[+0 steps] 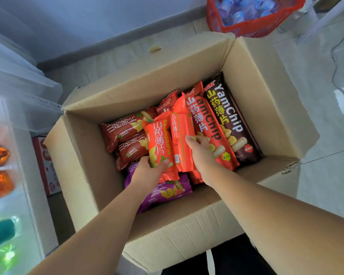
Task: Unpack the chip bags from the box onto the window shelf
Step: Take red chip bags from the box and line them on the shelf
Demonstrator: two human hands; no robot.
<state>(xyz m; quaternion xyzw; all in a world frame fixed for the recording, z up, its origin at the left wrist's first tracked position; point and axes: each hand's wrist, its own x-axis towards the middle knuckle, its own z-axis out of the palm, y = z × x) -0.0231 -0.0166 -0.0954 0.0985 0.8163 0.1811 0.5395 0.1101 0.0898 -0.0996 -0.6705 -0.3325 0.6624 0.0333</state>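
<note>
An open cardboard box (pixel 252 92) sits on the floor below me, full of long chip bags. My left hand (pixel 147 171) grips the lower end of an orange chip bag (pixel 159 139), lifted above the pile. My right hand (pixel 201 153) holds a second orange chip bag (pixel 180 132) beside it, fingers wrapped over its right edge. Under them lie dark red bags (pixel 123 133), a purple bag (pixel 167 193), a long red YamChip bag (pixel 211 126) and a brown YamChip bag (pixel 230 118). The white window shelf (pixel 10 197) runs along the left edge with several bright bags on it.
A red plastic basket (pixel 250 28) of blue packets stands on the floor beyond the box at the top right. A grey cable (pixel 336 62) trails over the floor tiles on the right. A red-framed printed carton (pixel 46 165) leans under the shelf on the left.
</note>
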